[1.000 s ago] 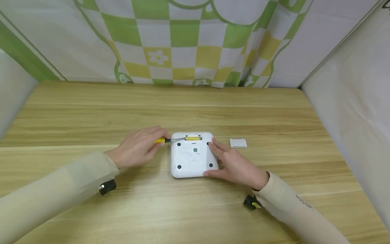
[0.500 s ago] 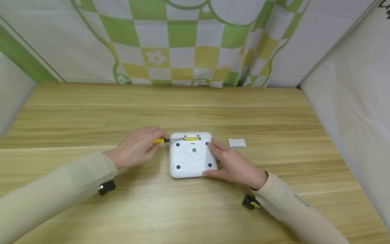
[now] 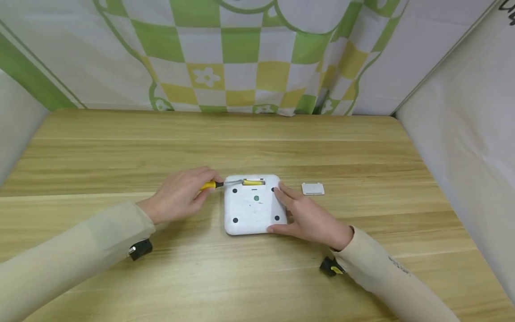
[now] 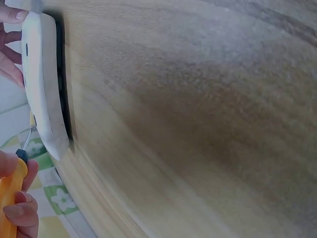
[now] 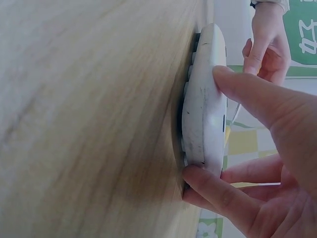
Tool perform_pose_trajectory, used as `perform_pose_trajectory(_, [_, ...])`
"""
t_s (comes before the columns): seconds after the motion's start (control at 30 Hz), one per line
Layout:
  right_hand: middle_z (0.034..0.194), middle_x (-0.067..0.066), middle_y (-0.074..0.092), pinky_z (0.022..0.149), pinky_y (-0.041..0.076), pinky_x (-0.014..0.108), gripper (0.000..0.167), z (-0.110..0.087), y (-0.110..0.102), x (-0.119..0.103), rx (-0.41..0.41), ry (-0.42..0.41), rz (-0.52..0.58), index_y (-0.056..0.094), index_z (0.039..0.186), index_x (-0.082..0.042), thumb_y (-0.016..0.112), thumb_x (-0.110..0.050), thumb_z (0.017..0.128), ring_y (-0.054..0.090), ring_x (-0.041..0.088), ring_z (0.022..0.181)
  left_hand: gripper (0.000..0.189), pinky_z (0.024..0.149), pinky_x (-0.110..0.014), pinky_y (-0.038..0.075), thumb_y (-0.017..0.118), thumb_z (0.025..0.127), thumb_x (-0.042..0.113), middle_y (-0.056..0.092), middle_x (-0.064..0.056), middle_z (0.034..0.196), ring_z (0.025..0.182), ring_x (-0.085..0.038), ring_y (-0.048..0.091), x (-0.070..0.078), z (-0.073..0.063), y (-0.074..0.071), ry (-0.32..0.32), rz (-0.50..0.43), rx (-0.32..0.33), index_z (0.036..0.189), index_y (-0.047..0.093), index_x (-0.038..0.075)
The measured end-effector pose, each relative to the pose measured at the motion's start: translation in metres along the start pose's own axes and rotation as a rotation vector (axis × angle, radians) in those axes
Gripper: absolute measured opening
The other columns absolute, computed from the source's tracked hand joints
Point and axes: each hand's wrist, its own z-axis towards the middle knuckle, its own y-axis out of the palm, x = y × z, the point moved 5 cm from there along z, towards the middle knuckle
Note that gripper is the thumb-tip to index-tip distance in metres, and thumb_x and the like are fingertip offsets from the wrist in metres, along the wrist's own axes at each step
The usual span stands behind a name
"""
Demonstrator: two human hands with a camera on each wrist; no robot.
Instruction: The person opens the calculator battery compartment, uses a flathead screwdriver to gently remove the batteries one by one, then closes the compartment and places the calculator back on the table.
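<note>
A white calculator [image 3: 255, 208] lies face down on the wooden table, its keys showing underneath in the right wrist view. In the open slot along its far edge sits a yellow battery [image 3: 254, 182], slightly askew. My left hand [image 3: 181, 192] grips a screwdriver [image 3: 209, 184] by its yellow handle; the thin metal shaft reaches over the calculator to the battery's left end. My right hand [image 3: 310, 219] holds the calculator's right side, the thumb [image 5: 242, 89] at the near edge and fingers at the far right. The left hand's palm is hidden.
A small white battery cover [image 3: 313, 188] lies on the table [image 3: 249, 281] to the right of the calculator. Behind the far table edge hangs a green, yellow and white checked curtain [image 3: 241, 44]. Black wrist cameras hang below both sleeves.
The screwdriver tip has risen slightly at the battery's left end, and that end now sits a little higher and tilted. The right hand's hold is unchanged.
</note>
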Motion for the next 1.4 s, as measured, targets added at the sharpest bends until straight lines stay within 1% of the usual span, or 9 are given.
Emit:
perform_pose_trajectory(0.07, [0.148,0.03,0.033,0.086,0.053,0.027,0.086,0.0,0.0,0.0,-0.001,0.001,0.001,0.042,0.139,0.008,0.077,-0.041,0.079,0.066,0.021,0.102,0.027,0.065,-0.034,0.048,0.061,0.088,0.001,0.068,-0.006,0.107,0.076,-0.016,0.057,0.0,0.0,-0.001,0.0,-0.011,0.019,0.113,0.063,0.008])
perform_pose_trajectory(0.23, [0.147,0.03,0.033,0.086,0.053,0.027,0.085,0.0,0.001,0.001,-0.005,-0.002,0.008,0.042,0.139,0.008,0.077,-0.041,0.079,0.066,0.022,0.102,0.024,0.069,-0.04,0.052,0.06,0.089,0.002,0.068,-0.006,0.108,0.088,-0.022,0.064,0.0,0.004,-0.002,0.005,-0.025,0.062,0.112,0.062,0.008])
perform_pose_trajectory(0.57, [0.147,0.03,0.034,0.086,0.053,0.026,0.086,0.002,0.002,0.001,0.0,-0.013,-0.002,0.042,0.139,0.008,0.077,-0.041,0.079,0.066,0.022,0.103,0.025,0.07,-0.04,0.052,0.059,0.089,0.001,0.067,-0.007,0.107,0.088,-0.023,0.064,-0.002,0.01,0.005,0.001,-0.014,0.052,0.112,0.063,0.007])
perform_pose_trajectory(0.77, [0.148,0.03,0.033,0.087,0.053,0.027,0.087,0.001,0.001,0.001,-0.01,-0.002,0.003,0.041,0.14,0.008,0.077,-0.042,0.079,0.065,0.024,0.106,0.024,0.069,-0.039,0.052,0.059,0.088,0.001,0.067,-0.007,0.106,0.086,-0.022,0.063,0.0,0.01,0.003,-0.016,-0.008,0.058,0.111,0.063,0.007])
perform_pose_trajectory(0.9, [0.148,0.029,0.032,0.086,0.053,0.026,0.087,0.001,0.0,0.001,-0.015,0.002,0.01,0.041,0.14,0.008,0.077,-0.042,0.079,0.065,0.023,0.105,0.023,0.065,-0.036,0.05,0.061,0.088,0.001,0.067,-0.008,0.103,0.08,-0.02,0.06,0.007,0.008,-0.002,-0.037,0.015,0.05,0.11,0.063,0.006])
perform_pose_trajectory(1.03, [0.148,0.03,0.031,0.087,0.053,0.027,0.086,0.001,0.0,0.001,-0.012,0.001,0.016,0.041,0.14,0.008,0.077,-0.041,0.079,0.064,0.024,0.107,0.023,0.057,-0.029,0.045,0.061,0.086,0.0,0.066,-0.007,0.097,0.07,-0.016,0.054,0.016,0.005,-0.009,-0.055,0.041,0.02,0.109,0.064,0.005])
perform_pose_trajectory(1.13, [0.148,0.031,0.032,0.088,0.052,0.028,0.086,0.001,0.0,0.001,-0.006,-0.005,0.019,0.041,0.14,0.009,0.077,-0.041,0.079,0.063,0.026,0.11,0.024,0.053,-0.027,0.042,0.06,0.084,-0.001,0.067,-0.007,0.096,0.066,-0.016,0.052,0.022,0.001,-0.015,-0.059,0.062,-0.002,0.107,0.065,0.004])
perform_pose_trajectory(1.3, [0.147,0.031,0.032,0.09,0.052,0.029,0.086,0.001,0.0,0.001,-0.002,-0.008,0.015,0.041,0.139,0.009,0.077,-0.041,0.079,0.061,0.028,0.113,0.024,0.053,-0.031,0.046,0.06,0.084,0.0,0.069,-0.009,0.106,0.072,-0.02,0.06,0.031,-0.001,-0.02,-0.057,0.101,-0.03,0.107,0.066,0.004])
perform_pose_trajectory(1.4, [0.147,0.031,0.032,0.091,0.051,0.03,0.086,0.001,0.0,0.001,-0.004,-0.006,0.012,0.041,0.14,0.009,0.077,-0.042,0.079,0.058,0.029,0.118,0.024,0.054,-0.032,0.048,0.06,0.084,0.0,0.069,-0.008,0.104,0.075,-0.021,0.063,0.033,0.0,-0.019,-0.059,0.111,-0.045,0.106,0.066,0.003])
